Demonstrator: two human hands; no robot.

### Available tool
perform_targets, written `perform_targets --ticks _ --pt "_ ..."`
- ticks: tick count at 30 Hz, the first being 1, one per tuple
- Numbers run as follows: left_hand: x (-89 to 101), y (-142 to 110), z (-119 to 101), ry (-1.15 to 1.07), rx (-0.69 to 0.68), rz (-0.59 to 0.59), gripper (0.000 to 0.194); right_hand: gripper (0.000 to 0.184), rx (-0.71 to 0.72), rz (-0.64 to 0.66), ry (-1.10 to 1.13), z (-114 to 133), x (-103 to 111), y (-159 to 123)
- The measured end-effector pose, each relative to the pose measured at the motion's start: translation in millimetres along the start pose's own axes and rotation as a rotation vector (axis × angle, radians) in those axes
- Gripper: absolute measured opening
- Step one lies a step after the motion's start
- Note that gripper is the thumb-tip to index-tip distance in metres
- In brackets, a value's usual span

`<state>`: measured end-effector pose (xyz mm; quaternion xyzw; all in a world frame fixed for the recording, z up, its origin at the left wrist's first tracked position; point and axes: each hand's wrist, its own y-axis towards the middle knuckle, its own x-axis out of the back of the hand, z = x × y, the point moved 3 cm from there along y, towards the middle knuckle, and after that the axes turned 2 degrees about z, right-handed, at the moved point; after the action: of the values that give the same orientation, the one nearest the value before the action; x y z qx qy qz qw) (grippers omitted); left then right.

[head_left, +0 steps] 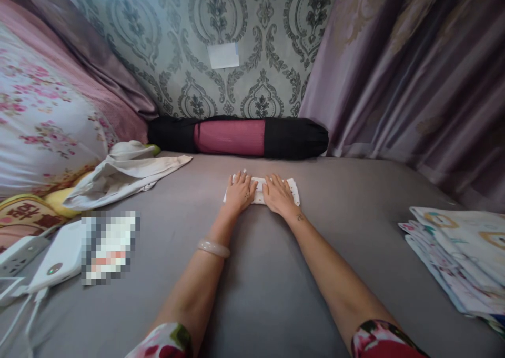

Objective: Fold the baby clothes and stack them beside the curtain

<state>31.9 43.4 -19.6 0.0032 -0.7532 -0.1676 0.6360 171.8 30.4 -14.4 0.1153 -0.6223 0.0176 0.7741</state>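
Note:
Both of my hands lie flat, palms down, on a small folded white cloth with tiny dots (294, 188) in the middle of the grey bed sheet (256, 279). My left hand (240, 191) covers the cloth's left half, fingers stretched out and slightly spread. My right hand (279, 194) presses on its right half, fingers also extended. A pale bangle (213, 248) sits on my left forearm. Most of the cloth is hidden under the hands.
A black and pink roll (236, 136) lies along the patterned wall. A white garment (130, 173) and floral bedding (43, 121) sit at left, with a white power bank (57, 258) and cables. A stack of folded printed cloths (457, 252) lies at right. Curtains hang on the right.

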Motion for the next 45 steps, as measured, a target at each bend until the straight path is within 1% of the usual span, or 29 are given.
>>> perform_targets --ticks 4,7,13,15,18,21,24,29,35,39,41,45 --pt "-8.5 -2.5 -2.7 -0.029 0.014 0.088 0.046 0.052 -0.002 0.043 0.020 0.8 -11.1 -1.9" --pt "-12.4 -2.9 -0.5 -0.039 0.031 0.093 0.046 0.052 -0.005 0.031 0.021 -0.6 -15.0 -2.9" --pt "-11.3 -3.2 0.3 -0.032 0.039 0.112 0.046 0.052 -0.005 0.035 0.031 -1.1 -14.3 -3.0" --pt "-9.1 -3.6 -1.8 -0.025 0.033 0.103 0.046 0.052 -0.005 0.041 0.039 -1.2 -13.8 -2.6" --pt "-2.6 -2.5 -7.2 -0.018 0.006 0.054 0.044 0.052 -0.002 0.028 0.049 1.1 -11.5 -1.7" --pt "4.8 0.1 -8.4 -0.037 -0.007 -0.013 0.040 0.052 0.052 -0.009 0.061 9.9 -8.3 -2.0" --pt "6.7 1.0 2.2 -0.057 0.048 -0.029 0.035 0.053 0.124 -0.008 0.074 21.0 -9.3 -4.6" --pt "1.5 -3.0 24.1 -0.092 0.089 0.027 0.031 0.052 0.147 0.005 0.030 26.9 -17.1 -8.2" --pt "6.2 -2.8 29.2 -0.164 0.092 -0.012 0.030 0.053 0.150 0.007 -0.019 24.1 -20.8 -6.7" --pt "11.2 -3.4 35.1 -0.188 0.122 -0.038 0.030 0.053 0.141 0.074 -0.026 26.3 -17.9 -0.1" --pt "12.6 -4.2 38.9 -0.189 0.140 -0.031 0.027 0.052 0.141 0.099 -0.035 31.2 -14.5 6.5" --pt "13.8 -5.5 45.8 -0.206 0.186 -0.034 0.026 0.053 0.153 0.065 -0.051 48.1 -11.7 21.1"
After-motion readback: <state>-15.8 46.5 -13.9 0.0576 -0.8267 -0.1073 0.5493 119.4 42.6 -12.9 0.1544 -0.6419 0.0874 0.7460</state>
